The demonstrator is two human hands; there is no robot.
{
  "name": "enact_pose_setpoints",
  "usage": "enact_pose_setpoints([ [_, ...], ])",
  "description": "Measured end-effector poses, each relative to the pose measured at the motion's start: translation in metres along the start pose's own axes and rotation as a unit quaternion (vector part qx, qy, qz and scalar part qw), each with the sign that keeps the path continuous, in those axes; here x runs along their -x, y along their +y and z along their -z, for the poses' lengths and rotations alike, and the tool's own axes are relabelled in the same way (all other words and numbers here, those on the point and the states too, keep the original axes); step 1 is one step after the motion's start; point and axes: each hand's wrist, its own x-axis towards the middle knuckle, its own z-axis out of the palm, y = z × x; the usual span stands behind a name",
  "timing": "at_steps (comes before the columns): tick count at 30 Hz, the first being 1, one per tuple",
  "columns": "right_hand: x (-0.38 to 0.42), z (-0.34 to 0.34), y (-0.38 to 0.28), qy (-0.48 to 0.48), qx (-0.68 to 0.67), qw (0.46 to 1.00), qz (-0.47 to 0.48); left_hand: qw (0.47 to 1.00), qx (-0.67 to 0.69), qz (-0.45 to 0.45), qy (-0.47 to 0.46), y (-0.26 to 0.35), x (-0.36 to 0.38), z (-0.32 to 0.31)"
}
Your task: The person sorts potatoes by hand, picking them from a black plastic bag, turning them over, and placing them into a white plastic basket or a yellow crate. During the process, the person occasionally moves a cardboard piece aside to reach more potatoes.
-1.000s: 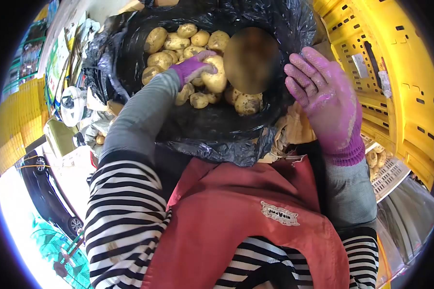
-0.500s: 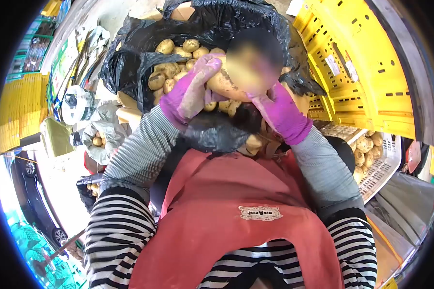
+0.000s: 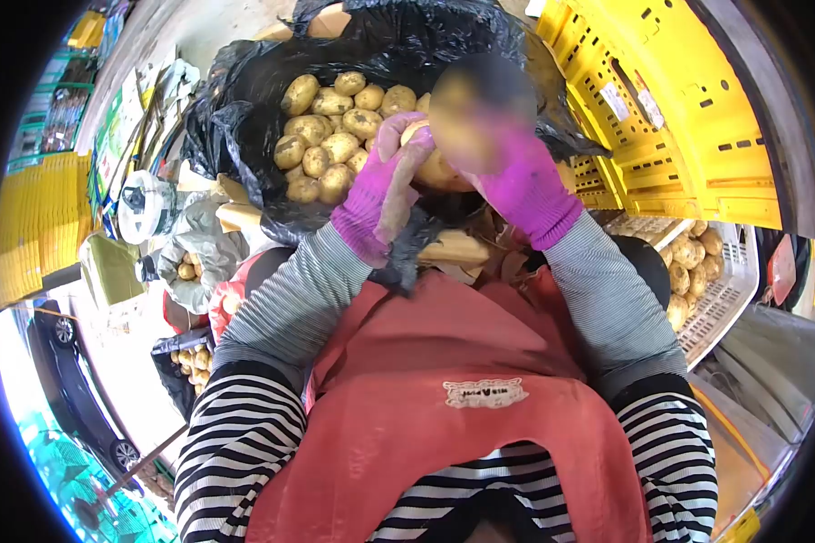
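Both my hands wear purple gloves and meet over a black plastic bag [image 3: 231, 113] of potatoes. Fingers curled, my left hand [image 3: 385, 185] grips the left side of a large potato [image 3: 441, 174], its thumb uppermost. On the other side, my right hand [image 3: 527, 190] is closed at the same potato; a blurred patch covers its fingertips and the potato's upper part. Loose potatoes [image 3: 340, 147] fill the bag just beyond and left of my hands. Cardboard [image 3: 453, 248] shows below the held potato.
A large yellow crate [image 3: 679, 118] stands at the right. Below it sits a white basket [image 3: 720, 294] with potatoes. To the left are a grey bag [image 3: 199, 240] and a black bag [image 3: 174, 362], both containing potatoes. Stacked yellow crates [image 3: 45, 226] stand farther left.
My left hand has shifted right and slightly down, and my right hand slightly up, bringing them closer together around the potato. More of the potatoes in the bag are visible.
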Motion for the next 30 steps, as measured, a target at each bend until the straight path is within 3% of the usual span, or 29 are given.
enact_pose_setpoints([
  [3, -0.012, 0.016, 0.007, -0.049, -0.150, 0.976, -0.148, 0.998, -0.024, -0.058, -0.018, 0.002, -0.007, 0.003],
  [5, -0.019, 0.020, 0.012, -0.075, -0.272, 0.942, -0.184, 0.991, 0.096, -0.080, -0.045, 0.009, -0.015, 0.007],
  [6, -0.021, 0.024, 0.014, -0.113, -0.214, 0.962, -0.129, 0.983, 0.143, -0.102, -0.060, 0.012, -0.016, 0.010],
  [9, -0.008, 0.012, 0.000, -0.105, -0.274, 0.948, -0.120, 0.978, 0.154, -0.129, -0.048, 0.017, -0.021, 0.014],
  [10, -0.008, 0.018, -0.015, -0.128, -0.193, 0.971, -0.054, 0.975, 0.200, -0.076, -0.056, 0.012, -0.021, 0.015],
  [13, -0.003, 0.015, -0.007, -0.145, -0.043, 0.988, -0.017, 0.989, -0.029, -0.127, -0.063, 0.013, -0.018, 0.016],
  [14, 0.001, 0.007, -0.005, -0.108, -0.073, 0.991, -0.027, 0.988, 0.012, -0.141, -0.066, 0.003, -0.021, 0.018],
  [17, -0.010, 0.021, -0.007, -0.110, -0.148, 0.973, -0.135, 0.975, -0.045, -0.210, -0.062, -0.001, -0.019, 0.014],
  [18, -0.011, 0.021, -0.005, -0.096, -0.129, 0.981, -0.107, 0.979, 0.010, -0.191, -0.064, 0.000, -0.019, 0.014],
  [21, -0.014, 0.014, -0.001, -0.096, -0.272, 0.942, -0.171, 0.978, 0.140, -0.148, -0.056, 0.004, -0.022, 0.019],
  [24, -0.004, 0.021, -0.027, -0.186, -0.340, 0.888, -0.249, 0.973, 0.207, -0.100, -0.006, 0.013, -0.021, 0.016],
  [27, 0.003, 0.008, -0.006, -0.149, -0.199, 0.968, -0.042, 0.996, 0.074, -0.042, 0.006, 0.015, -0.021, 0.021],
  [30, 0.005, 0.004, -0.004, -0.133, -0.110, 0.984, 0.037, 0.990, 0.108, -0.081, 0.039, 0.006, -0.023, 0.016],
])
